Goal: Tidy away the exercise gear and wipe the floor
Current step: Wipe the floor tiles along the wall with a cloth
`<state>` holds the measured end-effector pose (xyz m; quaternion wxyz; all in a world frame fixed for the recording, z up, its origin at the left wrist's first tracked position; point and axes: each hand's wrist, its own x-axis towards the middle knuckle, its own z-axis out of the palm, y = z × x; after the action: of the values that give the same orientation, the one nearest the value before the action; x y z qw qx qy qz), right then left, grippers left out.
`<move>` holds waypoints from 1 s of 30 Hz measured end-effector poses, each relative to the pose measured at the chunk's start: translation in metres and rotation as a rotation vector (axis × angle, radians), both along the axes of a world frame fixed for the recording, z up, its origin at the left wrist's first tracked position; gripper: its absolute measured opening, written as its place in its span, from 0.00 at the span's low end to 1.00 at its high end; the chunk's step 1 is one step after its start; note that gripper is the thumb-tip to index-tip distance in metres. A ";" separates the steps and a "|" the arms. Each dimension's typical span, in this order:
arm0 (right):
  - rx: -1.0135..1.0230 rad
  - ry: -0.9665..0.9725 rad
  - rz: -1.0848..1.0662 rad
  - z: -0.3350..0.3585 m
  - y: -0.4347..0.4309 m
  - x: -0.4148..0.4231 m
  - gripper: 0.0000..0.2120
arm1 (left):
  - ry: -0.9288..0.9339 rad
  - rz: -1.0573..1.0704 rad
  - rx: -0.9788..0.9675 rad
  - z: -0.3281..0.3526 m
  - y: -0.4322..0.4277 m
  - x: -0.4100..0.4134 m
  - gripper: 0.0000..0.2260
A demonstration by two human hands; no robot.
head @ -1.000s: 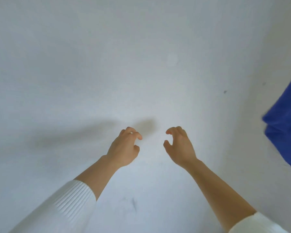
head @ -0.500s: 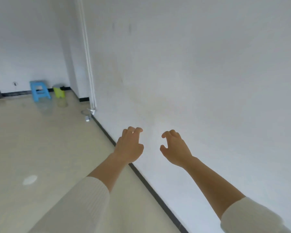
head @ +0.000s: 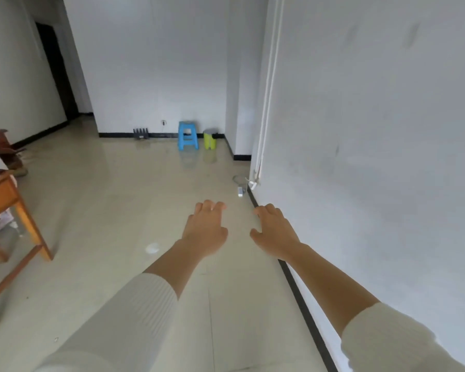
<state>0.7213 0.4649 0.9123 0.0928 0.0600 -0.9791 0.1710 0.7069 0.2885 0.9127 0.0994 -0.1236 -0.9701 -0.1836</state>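
Glossy floor — blue stool, green bin standing far off.

We see only part of the wooden table, cut off by the left edge. The small white thing on the floor by the wall is too small for us to identify, as is the dark ridged object against the far baseboard.

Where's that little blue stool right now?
The blue stool stands on the floor by the far wall, centre of the head view, with a yellow-green bin just to its right.
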 end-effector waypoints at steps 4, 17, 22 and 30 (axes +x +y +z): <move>0.038 -0.029 0.066 -0.015 -0.048 -0.104 0.24 | -0.007 0.073 -0.011 -0.007 -0.044 -0.086 0.25; 0.063 -0.078 0.154 -0.022 -0.221 -0.490 0.27 | -0.044 0.217 -0.042 -0.008 -0.235 -0.451 0.26; 0.102 -0.044 0.155 -0.015 -0.260 -0.625 0.28 | -0.003 0.208 -0.099 0.000 -0.277 -0.580 0.29; 0.163 0.003 0.180 -0.009 -0.304 -0.880 0.29 | -0.016 0.248 -0.157 -0.009 -0.323 -0.825 0.31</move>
<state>-0.1590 0.1613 0.9028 0.0735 0.1553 -0.9802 0.0984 -0.1180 -0.0342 0.9036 0.1036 -0.0086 -0.9901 -0.0944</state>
